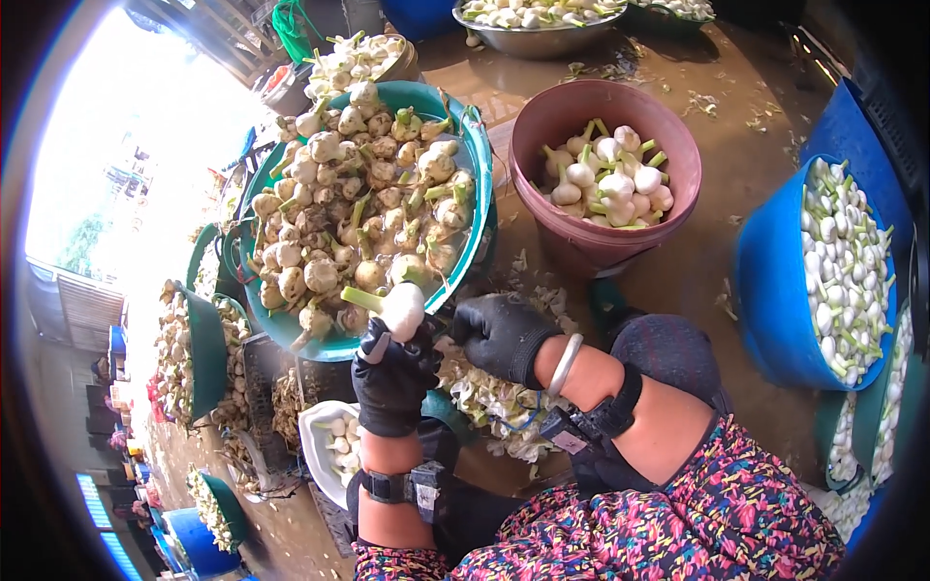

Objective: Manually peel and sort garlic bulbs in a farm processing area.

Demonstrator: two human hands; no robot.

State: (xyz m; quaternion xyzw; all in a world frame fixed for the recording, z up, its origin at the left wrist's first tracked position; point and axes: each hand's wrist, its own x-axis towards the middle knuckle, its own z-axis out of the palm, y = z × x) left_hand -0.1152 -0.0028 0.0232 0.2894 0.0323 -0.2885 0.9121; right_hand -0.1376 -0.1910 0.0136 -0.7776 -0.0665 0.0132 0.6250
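Wet brown floor lies under all the tubs. Your left hand is pinching a white garlic bulb by its lower end, just in front of the big teal tub heaped with unpeeled bulbs. Your right hand sits close beside the bulb, fingers curled; you look to be cleaning it, so the next move likely needs a careful pull or cut. Right of the teal tub stands a maroon bucket of clean bulbs. Any small tool in your right hand is hidden.
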